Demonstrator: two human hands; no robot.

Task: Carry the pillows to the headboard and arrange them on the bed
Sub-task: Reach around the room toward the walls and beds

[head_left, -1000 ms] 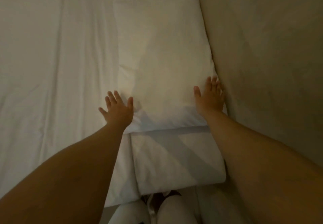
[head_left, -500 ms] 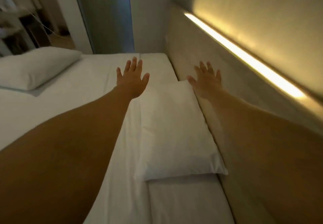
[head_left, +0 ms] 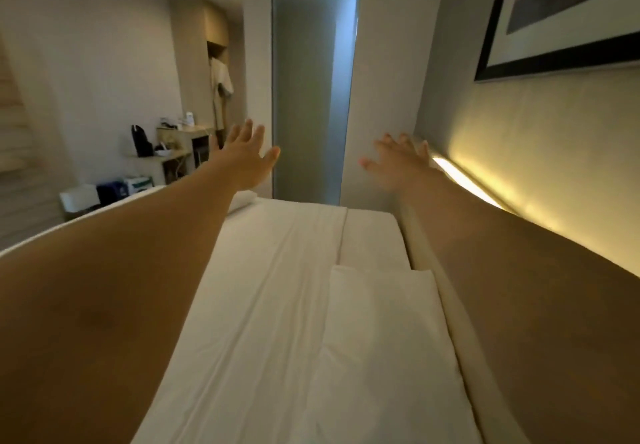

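Note:
A white pillow point(head_left: 388, 336) lies flat on the bed point(head_left: 277, 287), pressed against the padded headboard point(head_left: 433, 270) on the right. A second white pillow point(head_left: 244, 198) shows only as a small corner at the far left of the bed, mostly hidden behind my left forearm. My left hand point(head_left: 247, 156) is raised in the air with fingers spread, holding nothing. My right hand point(head_left: 398, 163) is also raised and spread, empty, close to the headboard's lit top edge. Both hands are well above the near pillow.
A frosted glass door point(head_left: 311, 97) stands past the bed's far end. A desk point(head_left: 173, 145) with a kettle and small items sits at the back left, bags on the floor below. A framed picture point(head_left: 561, 28) hangs above the headboard's light strip point(head_left: 460, 180).
Both hands have lifted off the near pillow and risen into the air, spread open. The view has tilted up from the pillow to the far end of the room.

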